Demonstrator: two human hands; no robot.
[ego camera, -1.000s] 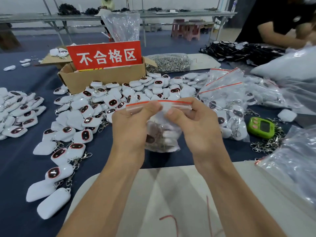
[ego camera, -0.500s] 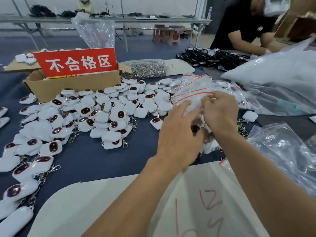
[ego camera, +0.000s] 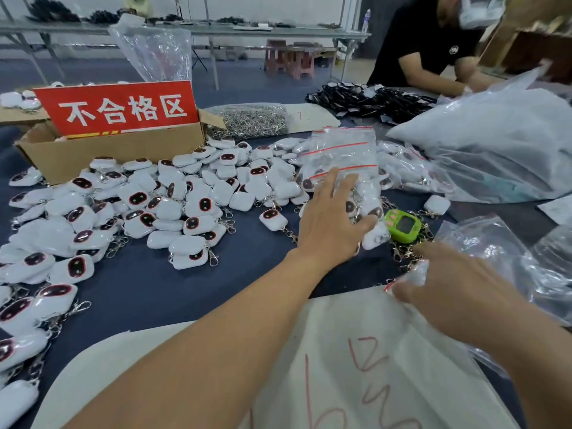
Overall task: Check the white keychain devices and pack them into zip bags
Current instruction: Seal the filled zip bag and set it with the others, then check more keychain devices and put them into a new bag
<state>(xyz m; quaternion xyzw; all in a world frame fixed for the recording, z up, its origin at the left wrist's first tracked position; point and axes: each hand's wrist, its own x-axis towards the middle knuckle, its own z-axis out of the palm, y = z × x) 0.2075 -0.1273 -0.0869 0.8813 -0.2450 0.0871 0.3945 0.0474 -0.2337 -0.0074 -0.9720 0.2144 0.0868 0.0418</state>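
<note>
Several white keychain devices (ego camera: 173, 199) with dark red-rimmed screens lie heaped on the blue table, left and centre. A stack of filled zip bags (ego camera: 343, 153) with red seal strips sits right of the heap. My left hand (ego camera: 331, 221) reaches forward with straight, spread fingers and touches the nearest filled bag (ego camera: 368, 199) on that stack. My right hand (ego camera: 452, 295) is low at the right. Its thumb and fingers pinch the red-striped edge of an empty clear zip bag (ego camera: 418, 272).
A cardboard box (ego camera: 117, 153) with a red sign (ego camera: 120, 108) stands behind the heap. A bag of metal clasps (ego camera: 250, 119) lies beyond it. A green device (ego camera: 402, 226) lies by loose clasps. Large plastic bags (ego camera: 495, 144) fill the right. Another person (ego camera: 433, 48) works far right.
Both hands carried the sealed bag right onto the stack of filled bags. My left hand now lies open on it, and my right hand has drawn back to an empty bag.
</note>
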